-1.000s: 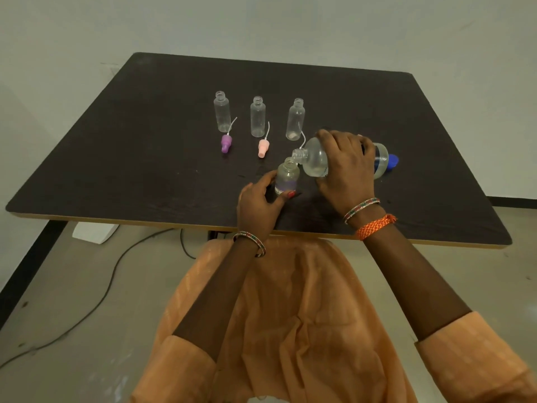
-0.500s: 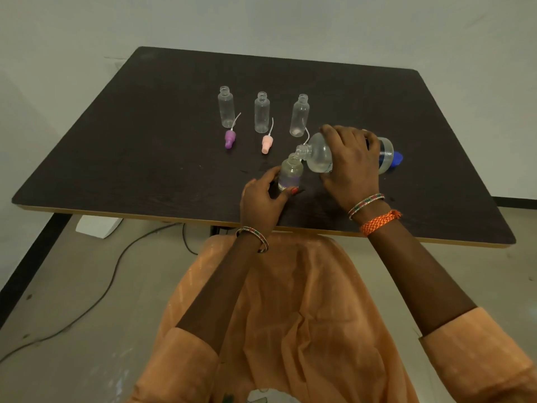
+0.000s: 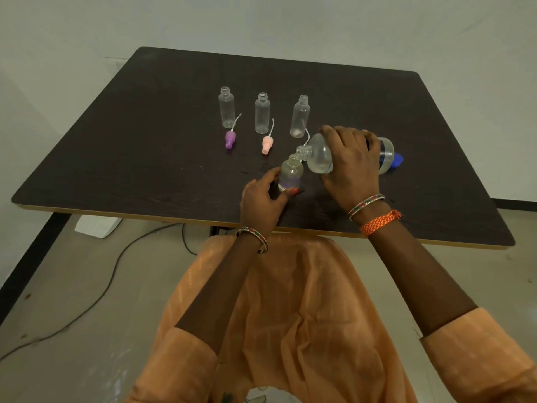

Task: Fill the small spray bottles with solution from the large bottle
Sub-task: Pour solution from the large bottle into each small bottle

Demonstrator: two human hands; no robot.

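My right hand grips the large clear bottle, tipped on its side with its mouth over the neck of a small bottle. My left hand holds that small bottle upright on the dark table, thumb and fingers round its base. Three more small clear bottles stand uncapped in a row behind: the left bottle, the middle bottle and the right bottle. A purple spray cap and a pink spray cap lie in front of them, tubes pointing away.
A blue cap lies on the table just right of the large bottle's base. A thin white tube shows behind the large bottle. A white box and a cable lie on the floor under the table's near edge.
The hands and both bottles keep the same pose; only the head camera has shifted slightly, so the table sits a little differently in view.
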